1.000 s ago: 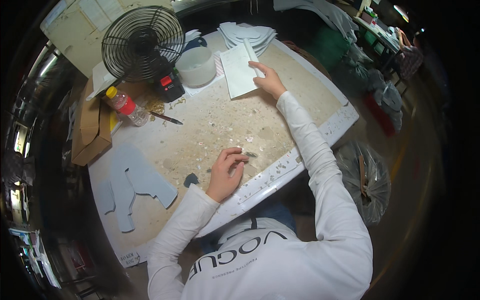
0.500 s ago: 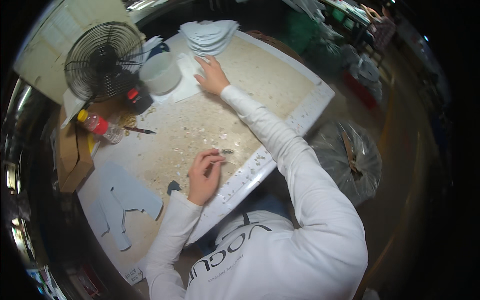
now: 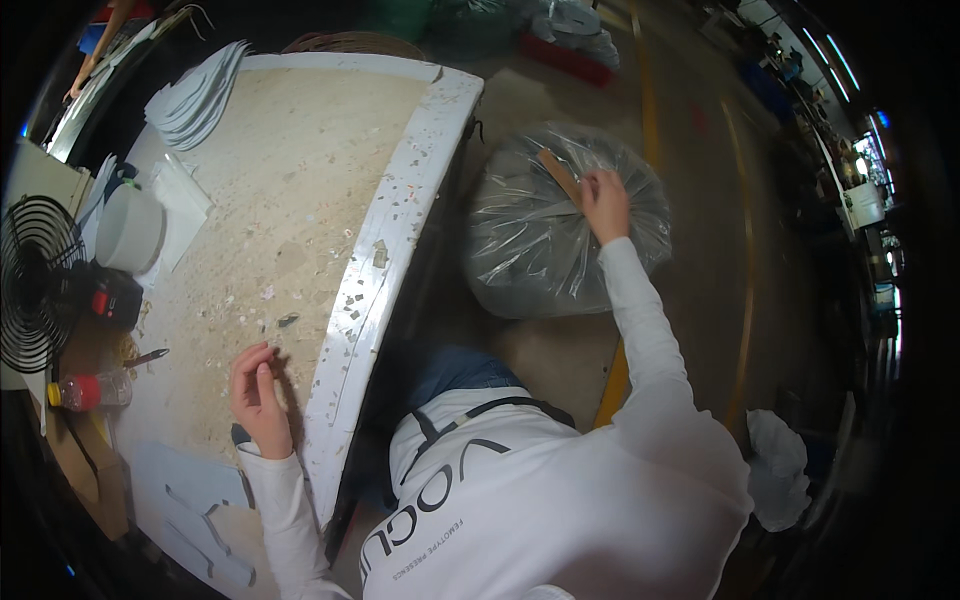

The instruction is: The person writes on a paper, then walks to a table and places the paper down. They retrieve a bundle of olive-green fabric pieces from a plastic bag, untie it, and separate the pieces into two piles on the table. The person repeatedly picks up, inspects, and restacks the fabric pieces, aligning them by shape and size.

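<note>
The right hand (image 3: pixel 606 208) had swung from the white sheet (image 3: pixel 182 212) to the clear bag (image 3: pixel 525 255). Nearest, the left hand (image 3: pixel 263 405) curled loosely over the table (image 3: pixel 310 130), apparently empty, perhaps for balance. Beyond, the bag stood alongside, probably for reach; whether the right hand gripped its top was unclear.

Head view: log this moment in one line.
right hand: at plastic bag, beside brown strip, grip unclear | left hand: over worktable, loosely curled, nothing visibly held | on worktable: bottle, pen
</note>
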`<action>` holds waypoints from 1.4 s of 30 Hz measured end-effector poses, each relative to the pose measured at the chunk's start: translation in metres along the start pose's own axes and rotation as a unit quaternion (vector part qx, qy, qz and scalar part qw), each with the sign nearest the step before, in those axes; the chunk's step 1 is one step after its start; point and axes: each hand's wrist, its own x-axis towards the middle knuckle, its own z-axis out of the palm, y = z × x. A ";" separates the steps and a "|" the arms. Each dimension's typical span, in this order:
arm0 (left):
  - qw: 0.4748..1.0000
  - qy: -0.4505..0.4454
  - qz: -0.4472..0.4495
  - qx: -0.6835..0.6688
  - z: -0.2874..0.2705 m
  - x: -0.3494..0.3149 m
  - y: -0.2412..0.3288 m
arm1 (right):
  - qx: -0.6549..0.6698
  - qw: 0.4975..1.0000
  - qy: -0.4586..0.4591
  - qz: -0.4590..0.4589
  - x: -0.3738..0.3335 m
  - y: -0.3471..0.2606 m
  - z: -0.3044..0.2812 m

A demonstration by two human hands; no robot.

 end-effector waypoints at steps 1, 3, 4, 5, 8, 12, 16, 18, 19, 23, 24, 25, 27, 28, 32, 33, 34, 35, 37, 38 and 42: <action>1.000 -0.005 -0.006 -0.012 0.000 0.000 0.000 | -0.045 0.996 -0.048 0.054 -0.009 0.028 -0.010; 1.000 -0.002 -0.017 -0.004 0.000 0.000 0.002 | -0.092 0.992 -0.081 0.036 -0.031 0.064 -0.020; 1.000 -0.010 -0.014 -0.009 0.000 0.000 0.003 | -0.128 0.984 -0.109 0.059 -0.039 0.075 -0.021; 1.000 -0.010 -0.009 -0.005 0.000 0.000 0.003 | -0.101 0.990 -0.091 0.036 -0.043 0.082 -0.019; 1.000 -0.001 -0.011 0.003 0.000 -0.001 0.004 | -0.065 0.996 -0.062 0.001 -0.042 0.085 -0.006; 1.000 0.005 -0.023 -0.001 0.000 -0.002 0.004 | -0.120 0.984 -0.110 -0.079 -0.020 0.076 0.003; 0.999 0.010 -0.033 0.004 0.001 -0.003 0.003 | -0.043 0.995 -0.066 -0.055 0.001 0.066 -0.004; 0.999 0.004 -0.034 -0.018 0.002 -0.003 0.002 | 0.055 0.997 -0.047 -0.019 0.010 0.065 -0.014; 0.999 0.002 -0.033 -0.017 0.003 -0.003 0.002 | 0.118 0.993 -0.024 -0.014 0.012 0.064 -0.018; 0.999 -0.016 -0.032 -0.022 0.004 -0.003 0.003 | 0.190 0.981 -0.034 0.021 0.012 0.063 -0.026; 0.999 -0.013 -0.040 -0.023 0.002 -0.004 0.004 | 0.155 0.986 -0.052 0.023 0.009 0.062 -0.025; 0.999 -0.005 -0.049 -0.015 0.002 -0.004 0.005 | 0.127 0.989 -0.066 0.022 0.007 0.061 -0.024; 0.999 -0.011 -0.044 -0.025 -0.001 -0.007 0.005 | -0.020 0.992 -0.114 -0.054 0.001 0.058 -0.019; 0.999 -0.005 -0.045 -0.017 -0.003 -0.008 0.005 | -0.090 0.983 -0.133 -0.094 0.000 0.056 -0.015; 0.996 -0.006 -0.058 -0.067 -0.003 -0.011 0.000 | -0.224 0.941 -0.239 0.084 0.001 0.050 0.002; 0.996 -0.010 -0.058 -0.070 -0.002 -0.011 0.000 | -0.247 0.931 -0.247 0.107 0.003 0.050 0.006; 0.996 -0.009 -0.062 -0.067 -0.002 -0.010 0.001 | -0.262 0.921 -0.259 0.124 0.005 0.050 0.009; 0.996 -0.020 -0.056 -0.066 -0.002 -0.009 0.003 | -0.285 0.911 -0.263 0.143 0.005 0.051 0.011; 0.997 -0.027 -0.068 -0.041 0.000 -0.008 0.011 | -0.285 0.912 -0.267 0.126 0.006 0.055 0.011; 0.999 -0.035 -0.017 0.000 0.002 -0.007 0.017 | -0.290 0.913 -0.262 0.116 0.006 0.058 0.009; 0.979 -0.046 0.127 0.152 0.042 -0.001 0.048 | -0.098 0.968 -0.208 0.096 0.010 0.072 -0.009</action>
